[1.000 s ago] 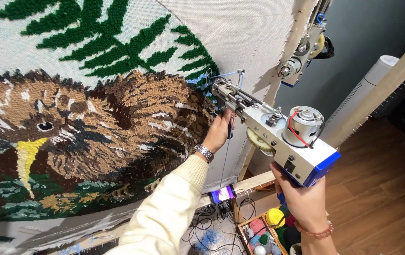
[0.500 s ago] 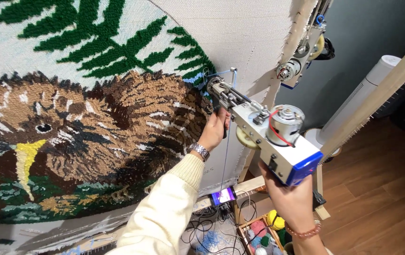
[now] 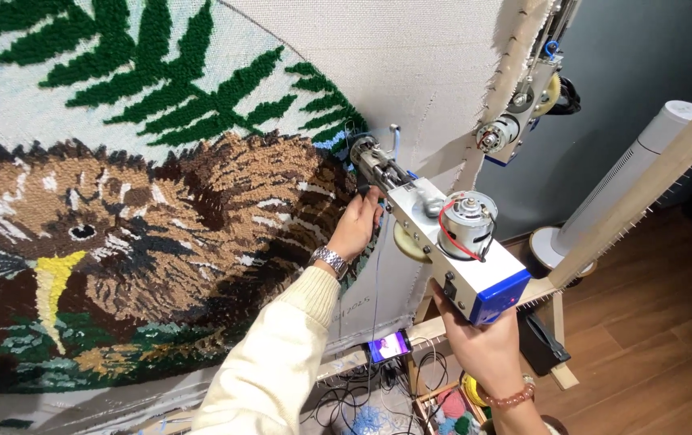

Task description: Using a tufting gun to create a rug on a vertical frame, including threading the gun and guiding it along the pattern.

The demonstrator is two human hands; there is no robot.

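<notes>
Tufting gun (image 3: 434, 234): white metal body with blue rear end, exposed silver motor and red wire; held tilted, its needle tip pressed against the cloth. Tufted rug (image 3: 160, 217): stretched upright; brown bird, yellow beak, green fern fronds.

tufting gun (image 3: 442, 242) right of rug (image 3: 160, 217)

Your tufting gun (image 3: 442, 242) sits nose against the stretched cloth (image 3: 418, 72), so nothing passes forward there. Your left hand (image 3: 355, 225) fills the gap just left of its barrel, touching the brown pile (image 3: 225, 209). To the right, a wooden frame post (image 3: 644, 201) slants across, with a second gun (image 3: 523, 113) hanging above. Below your right hand (image 3: 483, 346), cables (image 3: 354, 387) and yarn (image 3: 450, 407) crowd the floor. Bare wood floor (image 3: 668, 354) lies open farther right.
</notes>
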